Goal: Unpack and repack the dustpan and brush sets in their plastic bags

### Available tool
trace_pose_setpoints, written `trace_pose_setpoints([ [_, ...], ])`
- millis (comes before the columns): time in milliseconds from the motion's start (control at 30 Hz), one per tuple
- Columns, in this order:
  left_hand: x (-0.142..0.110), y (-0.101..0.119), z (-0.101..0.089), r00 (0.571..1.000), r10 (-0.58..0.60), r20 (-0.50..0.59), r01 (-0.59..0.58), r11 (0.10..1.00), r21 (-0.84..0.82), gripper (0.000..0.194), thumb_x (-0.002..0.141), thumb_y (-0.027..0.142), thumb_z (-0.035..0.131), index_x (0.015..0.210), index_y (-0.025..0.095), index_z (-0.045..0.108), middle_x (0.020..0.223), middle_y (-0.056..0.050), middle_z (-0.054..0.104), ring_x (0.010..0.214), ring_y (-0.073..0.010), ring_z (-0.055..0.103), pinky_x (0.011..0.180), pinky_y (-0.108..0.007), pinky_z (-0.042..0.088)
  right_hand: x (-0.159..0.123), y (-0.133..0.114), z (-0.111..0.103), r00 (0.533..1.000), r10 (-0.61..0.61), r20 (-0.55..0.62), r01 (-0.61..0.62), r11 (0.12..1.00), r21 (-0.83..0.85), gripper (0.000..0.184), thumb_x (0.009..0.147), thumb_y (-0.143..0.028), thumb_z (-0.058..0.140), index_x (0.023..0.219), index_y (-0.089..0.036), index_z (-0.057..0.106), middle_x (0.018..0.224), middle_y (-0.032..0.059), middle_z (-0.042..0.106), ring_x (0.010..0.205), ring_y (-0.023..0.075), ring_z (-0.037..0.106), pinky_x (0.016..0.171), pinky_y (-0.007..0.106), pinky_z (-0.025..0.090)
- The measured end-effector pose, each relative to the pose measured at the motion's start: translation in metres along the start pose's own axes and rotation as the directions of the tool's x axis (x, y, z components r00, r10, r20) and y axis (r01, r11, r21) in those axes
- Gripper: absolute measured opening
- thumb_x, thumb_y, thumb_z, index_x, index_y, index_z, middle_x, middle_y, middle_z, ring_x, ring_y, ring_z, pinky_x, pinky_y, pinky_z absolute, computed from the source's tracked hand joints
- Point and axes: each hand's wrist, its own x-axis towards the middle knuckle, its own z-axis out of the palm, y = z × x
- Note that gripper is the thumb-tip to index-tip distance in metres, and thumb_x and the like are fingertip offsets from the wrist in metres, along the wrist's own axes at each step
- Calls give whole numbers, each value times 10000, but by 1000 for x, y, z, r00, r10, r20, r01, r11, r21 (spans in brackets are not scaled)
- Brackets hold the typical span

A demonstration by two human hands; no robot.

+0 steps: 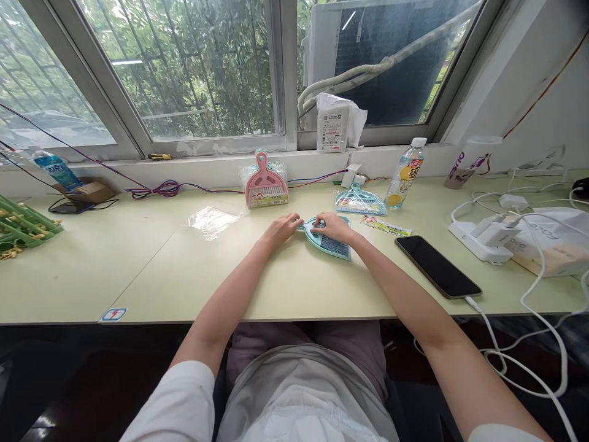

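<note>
A teal mini dustpan and brush set (332, 247) lies on the table in front of me, its handle toward the left and its dark bristles toward the right. My left hand (282, 230) is closed on the handle's end, fingertips pinched together. Over the neck of the set, my right hand (335, 227) grips with bent fingers; its fingertips partly hide the handle. Just right of it lies a yellow-green label strip (385, 226). Farther left is a flat clear plastic wrapper (212, 222).
Behind stand a pink dustpan set (267, 187) and a bagged teal one (359, 202). A drink bottle (405, 175), a phone (437, 267) and a power strip (481, 241) with cables are on the right. Green stalks (25, 227) lie far left.
</note>
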Motion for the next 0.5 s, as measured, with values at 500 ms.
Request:
trace_pose_setpoints([
  [500,2,3,6,993,-77,87,78,997,-9,321,874,84,475,1112,214,648,1020,-84,657,920,-190,639,708,-273,466,12,15,12,999,36,11,-38,992,122,220,736,-445,670,785,-231,660,952,5,680,852,176,574,719,267,389],
])
